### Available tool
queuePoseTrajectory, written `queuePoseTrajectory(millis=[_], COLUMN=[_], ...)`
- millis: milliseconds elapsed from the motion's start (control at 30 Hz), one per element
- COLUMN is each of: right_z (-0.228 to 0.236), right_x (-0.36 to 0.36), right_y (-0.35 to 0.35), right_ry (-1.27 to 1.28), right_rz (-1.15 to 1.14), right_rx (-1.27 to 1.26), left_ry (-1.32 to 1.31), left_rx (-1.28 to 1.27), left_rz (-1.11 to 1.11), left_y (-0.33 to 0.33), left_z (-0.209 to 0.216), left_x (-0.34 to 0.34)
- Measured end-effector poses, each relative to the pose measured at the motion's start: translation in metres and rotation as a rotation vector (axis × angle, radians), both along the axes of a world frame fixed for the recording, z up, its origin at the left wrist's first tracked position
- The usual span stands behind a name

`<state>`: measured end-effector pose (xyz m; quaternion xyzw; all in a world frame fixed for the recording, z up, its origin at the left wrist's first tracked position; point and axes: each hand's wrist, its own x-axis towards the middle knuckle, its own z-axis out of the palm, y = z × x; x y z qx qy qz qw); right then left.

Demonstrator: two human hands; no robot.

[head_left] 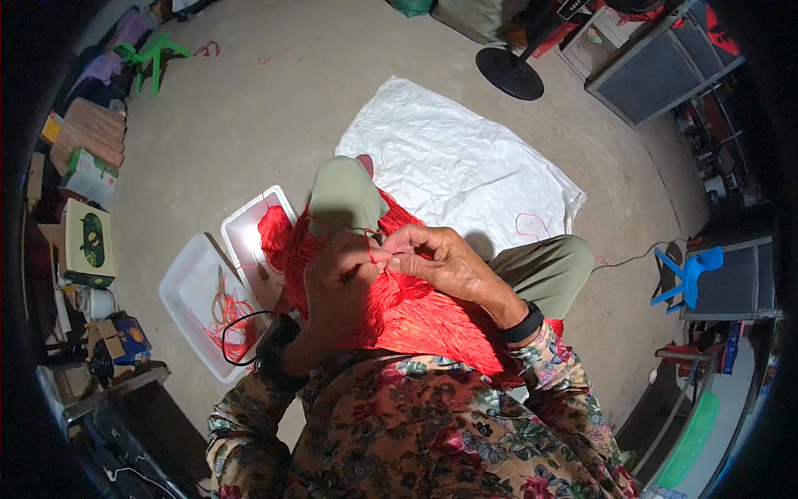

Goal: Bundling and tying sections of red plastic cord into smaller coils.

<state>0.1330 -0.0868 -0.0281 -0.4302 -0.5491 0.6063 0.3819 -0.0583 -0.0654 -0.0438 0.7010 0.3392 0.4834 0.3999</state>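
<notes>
A large heap of thin red cords (pixel 445 328) lies across my lap and between my legs. Above it, my left hand (pixel 339 270) and my right hand (pixel 436 262) meet, fingertips close together. Thumb and fingers of each hand are pinched on a red cord, and a bunch of strands hangs below them. The exact spot where they grip is small and partly shaded, so any knot there cannot be made out.
Left of my legs stand two white plastic trays, one (pixel 176 287) with loose red cords, another (pixel 285 200) with a red bundle. A white sheet (pixel 465 154) covers the floor ahead. A black fan base (pixel 509 75), blue stool (pixel 690 274) and green stool (pixel 155 56) stand farther off.
</notes>
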Motion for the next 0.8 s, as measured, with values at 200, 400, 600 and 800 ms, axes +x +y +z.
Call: queuePoseTrajectory(millis=[200, 400, 600, 800], right_z=[-0.009, 0.0, 0.011, -0.015], right_x=[0.009, 0.002, -0.001, 0.004], right_y=[-0.001, -0.002, -0.006, -0.002], right_ry=[0.092, 0.082, 0.053, 0.193], right_rz=[0.093, 0.007, -0.04, -0.04], right_rx=[-0.117, -0.109, -0.116, -0.221], left_ry=[0.149, 0.185, 0.047, 0.028], left_rx=[0.162, 0.018, 0.031, 0.005], left_rz=[0.028, 0.066, 0.037, -0.024], left_y=[-0.005, -0.004, -0.003, -0.002], left_z=[0.013, 0.01, 0.003, -0.001], left_x=[0.002, 0.003, 0.002, 0.0])
